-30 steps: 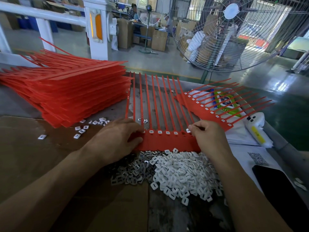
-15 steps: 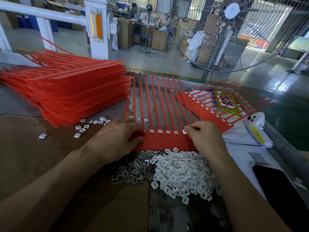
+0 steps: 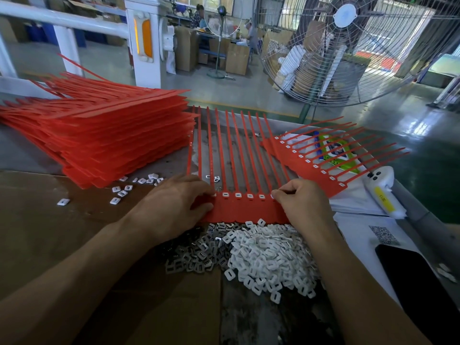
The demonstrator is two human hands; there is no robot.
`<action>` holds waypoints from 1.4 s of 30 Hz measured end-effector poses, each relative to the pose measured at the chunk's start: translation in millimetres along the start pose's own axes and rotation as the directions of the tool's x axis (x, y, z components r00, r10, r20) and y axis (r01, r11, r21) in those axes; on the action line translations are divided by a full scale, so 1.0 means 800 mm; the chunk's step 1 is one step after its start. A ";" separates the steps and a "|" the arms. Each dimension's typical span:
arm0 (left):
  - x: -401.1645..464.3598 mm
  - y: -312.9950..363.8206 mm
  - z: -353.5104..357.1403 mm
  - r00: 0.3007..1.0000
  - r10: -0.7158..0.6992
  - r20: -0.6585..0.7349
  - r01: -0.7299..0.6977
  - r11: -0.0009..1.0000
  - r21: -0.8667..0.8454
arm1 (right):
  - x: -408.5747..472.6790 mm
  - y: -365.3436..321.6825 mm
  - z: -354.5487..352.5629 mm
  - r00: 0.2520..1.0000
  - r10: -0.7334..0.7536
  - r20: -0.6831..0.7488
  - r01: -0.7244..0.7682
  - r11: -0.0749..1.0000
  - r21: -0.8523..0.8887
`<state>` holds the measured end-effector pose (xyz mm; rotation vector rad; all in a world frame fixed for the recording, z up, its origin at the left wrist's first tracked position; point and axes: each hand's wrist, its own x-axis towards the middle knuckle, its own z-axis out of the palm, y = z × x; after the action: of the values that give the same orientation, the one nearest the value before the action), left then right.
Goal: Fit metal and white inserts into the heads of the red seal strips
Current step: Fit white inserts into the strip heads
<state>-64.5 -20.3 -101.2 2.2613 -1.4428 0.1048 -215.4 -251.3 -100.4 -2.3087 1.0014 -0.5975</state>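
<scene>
A red sheet of joined seal strips (image 3: 245, 207) lies flat in front of me, tails pointing away. Several of its heads carry white inserts. My left hand (image 3: 174, 205) rests on the sheet's left end, fingers curled over the edge. My right hand (image 3: 302, 202) pinches a white insert (image 3: 273, 195) at a head near the sheet's right end. Below the sheet lie a heap of white inserts (image 3: 271, 257) and a heap of metal inserts (image 3: 196, 252).
A tall stack of red strip sheets (image 3: 104, 135) fills the left. A finished sheet (image 3: 313, 165) lies angled at the right over papers. A white handheld device (image 3: 380, 190), a black phone (image 3: 418, 282) and loose inserts (image 3: 124, 190) lie around. A big fan (image 3: 343, 46) stands beyond.
My right hand has shifted slightly left along the row of heads while pinching an insert. My left hand has stayed on the sheet's left end.
</scene>
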 end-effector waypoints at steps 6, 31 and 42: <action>0.000 -0.001 0.000 1.000 0.006 0.002 -0.006 1.000 0.002 | -0.006 -0.008 -0.001 1.000 -0.019 -0.009 0.019 0.999 -0.048; -0.001 0.000 0.000 1.000 -0.004 -0.003 0.004 1.000 0.000 | -0.032 -0.035 -0.011 0.969 -0.212 0.125 0.246 0.823 -0.512; -0.002 -0.003 0.002 1.000 -0.014 0.000 0.014 1.000 0.000 | -0.034 -0.033 -0.012 0.970 -0.174 0.168 0.237 0.820 -0.521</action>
<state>-63.1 -19.2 -104.2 2.2708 -1.4270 0.1002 -223.8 -218.3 -81.3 -2.9418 0.9592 -0.2749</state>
